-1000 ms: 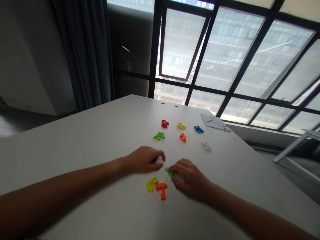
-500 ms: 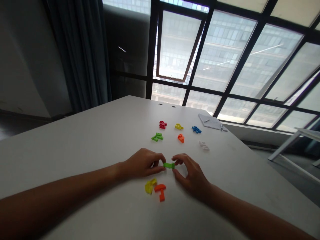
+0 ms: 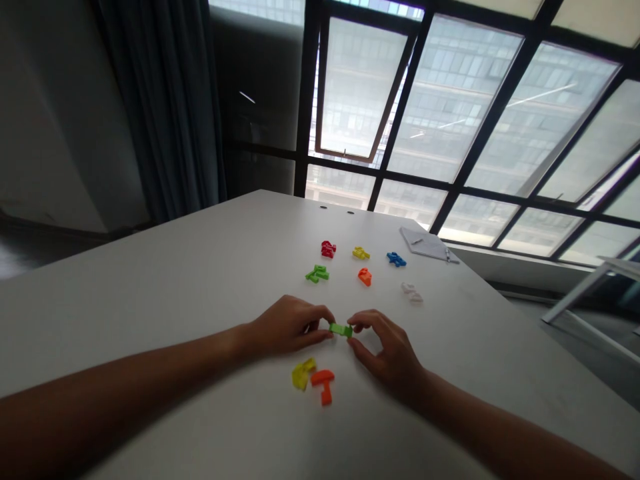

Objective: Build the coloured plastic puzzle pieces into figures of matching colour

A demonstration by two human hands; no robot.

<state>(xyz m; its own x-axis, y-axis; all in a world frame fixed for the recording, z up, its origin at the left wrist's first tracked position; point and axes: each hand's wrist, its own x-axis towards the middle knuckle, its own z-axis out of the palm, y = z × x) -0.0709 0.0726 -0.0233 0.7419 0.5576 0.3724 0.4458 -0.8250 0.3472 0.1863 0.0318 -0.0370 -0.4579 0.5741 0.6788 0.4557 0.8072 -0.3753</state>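
A small green plastic piece (image 3: pixel 341 329) is held just above the white table (image 3: pixel 200 280) between both hands. My left hand (image 3: pixel 287 327) pinches its left end with thumb and fingers closed. My right hand (image 3: pixel 387 350) pinches its right end the same way. Just below the hands lie a yellow piece (image 3: pixel 302 374) and an orange T-shaped piece (image 3: pixel 323 382), touching neither hand.
Farther back on the table lie several small coloured pieces: red (image 3: pixel 328 249), yellow (image 3: pixel 361 253), blue (image 3: pixel 396 259), green (image 3: pixel 318 273), orange (image 3: pixel 365 276) and white (image 3: pixel 412 292). A notepad with a pen (image 3: pixel 427 244) lies near the far right edge, below large windows.
One second ago only my right hand gripped the green piece low on the table. It has since risen between both hands, and my left fingers now pinch its other end.
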